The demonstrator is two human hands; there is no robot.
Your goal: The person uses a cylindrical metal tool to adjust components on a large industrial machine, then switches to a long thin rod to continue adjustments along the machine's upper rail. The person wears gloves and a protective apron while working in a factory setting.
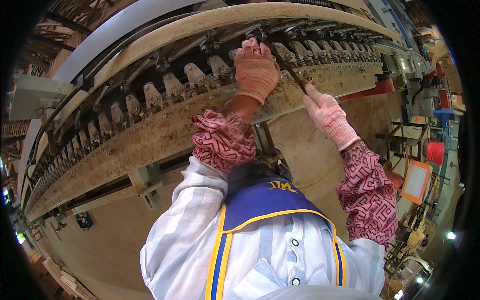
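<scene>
In a pale pink knit glove, my left hand [256, 72] reaches into a long machine with a row of metal levers. Its fingers are bent together by a dark metal fitting [259, 34]; whatever they grip is hidden. My right hand [326, 114], gloved likewise, is closed on the lower end of a long, thin, dark metal bar tool [294, 74]. That tool slants up and left across the levers [194, 75] toward my left hand. I cannot make out its far end. Springs and bolts sit along the levers, above a dirty, rust-spotted beam [150, 131].
A pale curved rail [200, 21] runs above the levers, with a dark hose along it. Under the beam is a metal bracket [145, 187]. To the right stand a dark metal frame [407, 142], an orange-framed board [416, 181] and a red spool [435, 152]. Planks [67, 280] lie at lower left.
</scene>
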